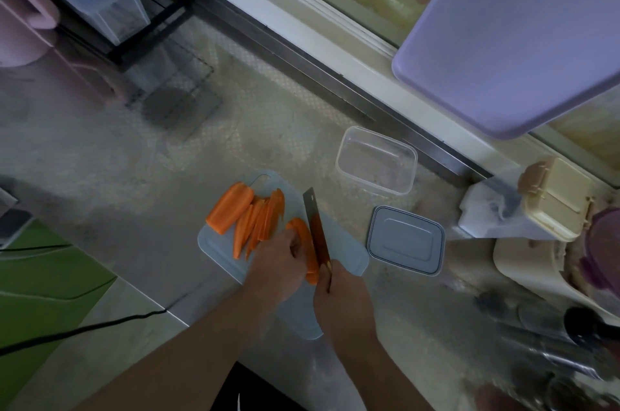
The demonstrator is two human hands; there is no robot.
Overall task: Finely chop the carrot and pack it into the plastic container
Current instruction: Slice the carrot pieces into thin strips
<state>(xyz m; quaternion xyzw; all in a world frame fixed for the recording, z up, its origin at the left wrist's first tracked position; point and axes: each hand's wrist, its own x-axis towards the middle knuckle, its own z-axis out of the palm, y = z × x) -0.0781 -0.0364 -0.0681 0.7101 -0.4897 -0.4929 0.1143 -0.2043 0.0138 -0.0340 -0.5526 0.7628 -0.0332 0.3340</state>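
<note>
A pale blue cutting board (345, 253) lies on the steel counter. On its far left lie a thick carrot chunk (229, 207) and several long carrot slices (258, 226). My left hand (278, 263) holds another carrot piece (307, 243) down on the board with curled fingers. My right hand (339, 293) grips the handle of a knife (315, 226), whose blade runs along the right side of that piece. An open clear plastic container (375, 159) stands beyond the board, with nothing in it. Its grey lid (406, 239) lies to the board's right.
A purple board (510, 38) leans at the top right above the window ledge. A cream box (557, 199) and white holder (483, 212) sit at right, dark utensils (570, 337) at lower right. A black wire rack (141, 41) stands top left; a cable (84, 330) crosses lower left.
</note>
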